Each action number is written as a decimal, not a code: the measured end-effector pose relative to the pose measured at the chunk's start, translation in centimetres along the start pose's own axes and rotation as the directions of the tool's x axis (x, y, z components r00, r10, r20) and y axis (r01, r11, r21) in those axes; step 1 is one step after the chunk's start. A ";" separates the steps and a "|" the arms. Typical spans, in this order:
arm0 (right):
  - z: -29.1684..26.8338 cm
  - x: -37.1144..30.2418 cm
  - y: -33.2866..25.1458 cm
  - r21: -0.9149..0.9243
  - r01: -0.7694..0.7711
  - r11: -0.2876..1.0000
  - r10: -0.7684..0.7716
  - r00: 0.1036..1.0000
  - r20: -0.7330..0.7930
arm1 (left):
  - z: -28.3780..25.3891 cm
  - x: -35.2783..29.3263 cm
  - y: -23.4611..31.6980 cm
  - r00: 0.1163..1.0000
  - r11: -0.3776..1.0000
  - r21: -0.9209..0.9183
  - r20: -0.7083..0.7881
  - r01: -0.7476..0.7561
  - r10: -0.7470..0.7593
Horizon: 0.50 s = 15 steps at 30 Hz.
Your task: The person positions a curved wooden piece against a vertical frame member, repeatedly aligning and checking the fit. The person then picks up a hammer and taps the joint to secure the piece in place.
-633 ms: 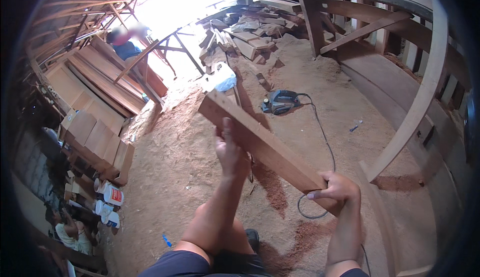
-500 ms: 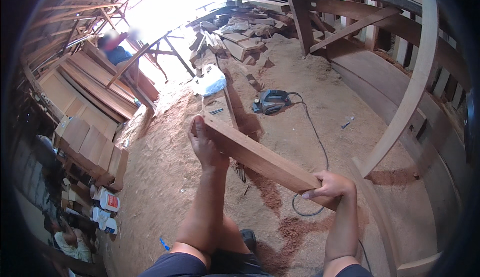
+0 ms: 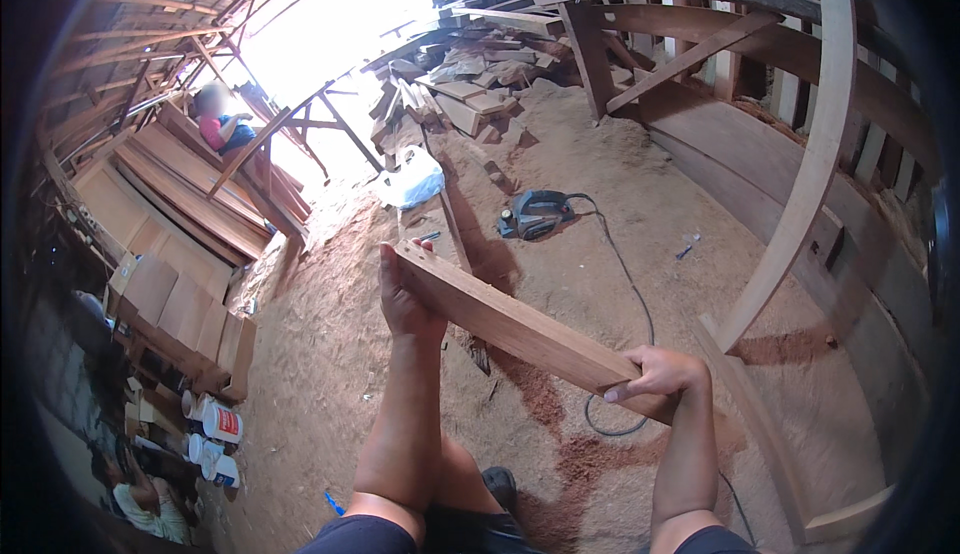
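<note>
A thick wooden board [image 3: 515, 329] is held slantwise in front of me, its far end to the left and its near end to the right. My left hand [image 3: 408, 299] is closed around the far end, the thumb along its left side and fingertips showing over the top. Around the near end is my right hand [image 3: 662, 374], the thumb lying on the board's near side. Beyond the board, a blue-grey electric hand planer [image 3: 537, 214] rests on the sandy floor, its dark cable [image 3: 630, 279] curving back toward my right hand.
A narrow wooden bench [image 3: 440, 222] with a white plastic bag [image 3: 415, 182] stands ahead. Curved timber pieces [image 3: 790, 204] fill the right side. Scrap wood [image 3: 470, 94] is heaped at the back. White buckets [image 3: 220, 422] and stacked boards [image 3: 175, 304] line the left. A person [image 3: 222, 124] is at the far left.
The board's far end has dropped slightly and its top edge now shows more. My left fingertips have come into sight over it. The far person's posture has changed.
</note>
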State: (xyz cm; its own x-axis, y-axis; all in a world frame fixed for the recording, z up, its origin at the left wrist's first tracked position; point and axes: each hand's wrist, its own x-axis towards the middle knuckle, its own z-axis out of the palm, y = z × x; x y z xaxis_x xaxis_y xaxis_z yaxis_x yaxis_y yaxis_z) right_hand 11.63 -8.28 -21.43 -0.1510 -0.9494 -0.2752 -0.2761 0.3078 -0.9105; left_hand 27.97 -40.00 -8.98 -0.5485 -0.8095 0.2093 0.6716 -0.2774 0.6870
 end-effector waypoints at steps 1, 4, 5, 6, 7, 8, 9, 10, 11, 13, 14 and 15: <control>-0.1 -0.1 0.1 -0.001 -0.013 1.000 0.013 1.000 0.000 | 0.3 -0.1 -0.2 1.000 1.000 -0.016 -0.002 0.019 -0.019; 0.0 -0.2 0.8 -0.010 -0.032 0.999 0.031 0.999 -0.017 | -0.2 0.3 -0.4 1.000 1.000 0.027 -0.029 -0.004 0.005; -0.1 -0.2 0.7 -0.009 -0.016 1.000 0.016 1.000 -0.013 | -1.1 0.7 -0.2 0.999 0.999 0.023 0.030 0.024 -0.025; 0.0 -0.1 0.3 -0.007 0.003 1.000 -0.003 1.000 -0.006 | -2.1 0.9 0.4 0.995 0.998 0.024 0.088 0.051 -0.053; 0.0 0.0 0.1 -0.004 0.023 1.000 -0.023 1.000 0.002 | -3.1 1.1 0.7 0.986 0.997 0.028 0.146 0.077 -0.080; 0.2 0.1 0.2 0.011 0.028 1.000 -0.028 1.000 0.003 | -2.3 0.6 0.7 0.996 0.998 0.037 0.072 0.057 -0.059; -0.1 -0.2 0.5 0.018 0.022 1.000 -0.022 1.000 -0.012 | -0.2 -0.1 0.0 0.999 0.998 0.033 0.009 0.045 -0.045; -0.4 -0.5 0.7 0.026 0.018 1.000 -0.017 1.000 -0.026 | 1.1 -0.3 -0.6 0.998 0.999 0.032 -0.054 0.034 -0.032; -0.4 -0.4 1.1 0.014 0.012 1.000 -0.011 0.999 -0.030 | 1.1 -0.3 -0.7 0.997 0.999 0.043 -0.075 0.033 -0.030; -0.5 -0.3 1.8 -0.010 -0.002 1.000 0.002 0.999 -0.040 | 0.8 0.0 -0.9 0.993 0.997 0.063 -0.114 0.035 -0.027; -0.4 -0.5 1.3 -0.028 -0.012 1.000 0.011 0.999 -0.042 | 0.5 0.0 -0.8 0.992 0.996 0.083 -0.124 0.037 -0.027; -0.4 -0.7 0.6 -0.046 -0.022 0.999 0.019 0.999 -0.047 | 0.3 0.0 -0.7 0.991 0.994 0.103 -0.133 0.041 -0.027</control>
State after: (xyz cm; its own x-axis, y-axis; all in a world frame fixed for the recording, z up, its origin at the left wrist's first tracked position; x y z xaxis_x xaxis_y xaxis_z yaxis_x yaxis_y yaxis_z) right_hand 11.17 -7.37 -21.67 -0.2003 -0.9394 -0.2782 -0.3166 0.3308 -0.8890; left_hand 27.38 -39.67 -9.28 -0.4953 -0.8633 0.0966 0.5941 -0.2556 0.7627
